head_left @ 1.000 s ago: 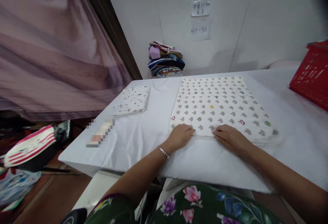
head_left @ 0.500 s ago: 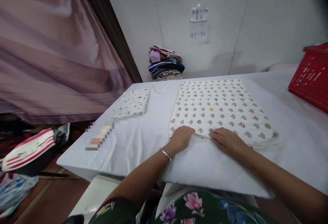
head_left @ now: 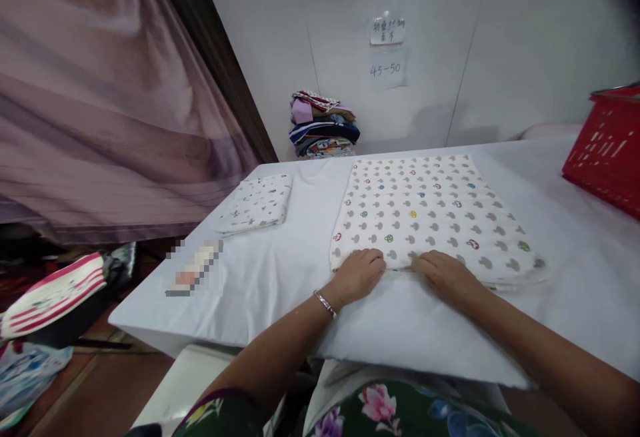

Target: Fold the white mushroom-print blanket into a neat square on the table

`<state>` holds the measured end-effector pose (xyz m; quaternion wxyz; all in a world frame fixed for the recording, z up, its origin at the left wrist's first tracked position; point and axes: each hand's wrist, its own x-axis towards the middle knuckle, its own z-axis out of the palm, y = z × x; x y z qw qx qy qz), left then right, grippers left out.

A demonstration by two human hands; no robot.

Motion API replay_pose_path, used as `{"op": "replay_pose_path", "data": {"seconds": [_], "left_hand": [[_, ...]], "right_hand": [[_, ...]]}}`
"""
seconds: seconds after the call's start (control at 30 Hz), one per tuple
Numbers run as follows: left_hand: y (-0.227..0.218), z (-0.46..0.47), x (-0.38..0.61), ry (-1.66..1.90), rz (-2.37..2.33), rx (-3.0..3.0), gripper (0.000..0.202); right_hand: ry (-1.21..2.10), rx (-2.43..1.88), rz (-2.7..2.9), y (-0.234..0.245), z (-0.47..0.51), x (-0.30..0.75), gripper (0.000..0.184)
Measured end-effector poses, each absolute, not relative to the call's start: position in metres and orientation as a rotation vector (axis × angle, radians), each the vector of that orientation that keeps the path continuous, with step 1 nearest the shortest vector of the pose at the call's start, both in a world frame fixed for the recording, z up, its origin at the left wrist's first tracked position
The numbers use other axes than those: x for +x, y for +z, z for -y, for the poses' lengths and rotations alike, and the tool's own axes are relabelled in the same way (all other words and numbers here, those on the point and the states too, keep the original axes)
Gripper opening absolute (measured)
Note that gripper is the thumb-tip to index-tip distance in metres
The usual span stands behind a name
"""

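Observation:
A white cloth [head_left: 415, 210] with a grey and coloured mushroom print lies folded in layers on the white-covered table [head_left: 280, 290]. At its near edge, left of the middle, my left hand [head_left: 359, 274] has its fingers curled over the fabric. My right hand [head_left: 447, 277] grips the same edge a little farther right, fingers on top. Both thumbs are mostly hidden. Between the hands a short stretch of the layered edge shows. To the left rests a smaller folded white cloth [head_left: 257, 202] with a small dark print, touched by neither hand.
A stack of folded fabrics [head_left: 325, 124] stands by the wall at the table's far side. The red plastic basket [head_left: 607, 150] is at the right edge. A blurred-out item [head_left: 195, 269] lies near the left corner. A pinkish curtain [head_left: 115, 104] hangs at left.
My left hand has shifted slightly right, and the fingers of both hands are more bent at the cloth's edge. The cloth itself lies nearly as before.

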<state>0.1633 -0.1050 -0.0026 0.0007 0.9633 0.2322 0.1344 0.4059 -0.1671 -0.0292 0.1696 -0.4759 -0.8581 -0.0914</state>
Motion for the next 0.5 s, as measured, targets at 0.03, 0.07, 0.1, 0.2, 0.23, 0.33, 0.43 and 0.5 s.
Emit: {"op": "replay_pose_path", "data": {"seconds": [0.03, 0.07, 0.1, 0.2, 0.23, 0.33, 0.43, 0.5], "left_hand": [[-0.002, 0.105, 0.165, 0.41, -0.75, 3.022, 0.017], [-0.001, 0.106, 0.166, 0.399, -0.769, 3.018, 0.017], [0.0, 0.106, 0.167, 0.393, -0.781, 3.015, 0.017], [0.0, 0.106, 0.17, 0.398, -0.799, 3.016, 0.016], [-0.001, 0.106, 0.17, 0.403, -0.806, 3.023, 0.015], [-0.005, 0.104, 0.172, 0.387, -0.83, 3.074, 0.013], [-0.009, 0.102, 0.173, 0.36, -0.844, 3.124, 0.013], [-0.011, 0.102, 0.172, 0.369, -0.841, 3.138, 0.012]], "right_hand": [[-0.255, -1.351, 2.44, -0.028, 0.167, 0.405, 0.028], [-0.25, -1.349, 2.437, -0.026, 0.167, 0.405, 0.027], [-0.245, -1.344, 2.433, -0.025, 0.168, 0.404, 0.027], [-0.247, -1.321, 2.416, -0.022, 0.169, 0.403, 0.026], [-0.249, -1.317, 2.415, -0.021, 0.169, 0.402, 0.025], [-0.24, -1.331, 2.419, -0.02, 0.17, 0.401, 0.021], [-0.206, -1.341, 2.428, -0.02, 0.17, 0.4, 0.019], [-0.211, -1.328, 2.414, -0.021, 0.171, 0.401, 0.021]]}}
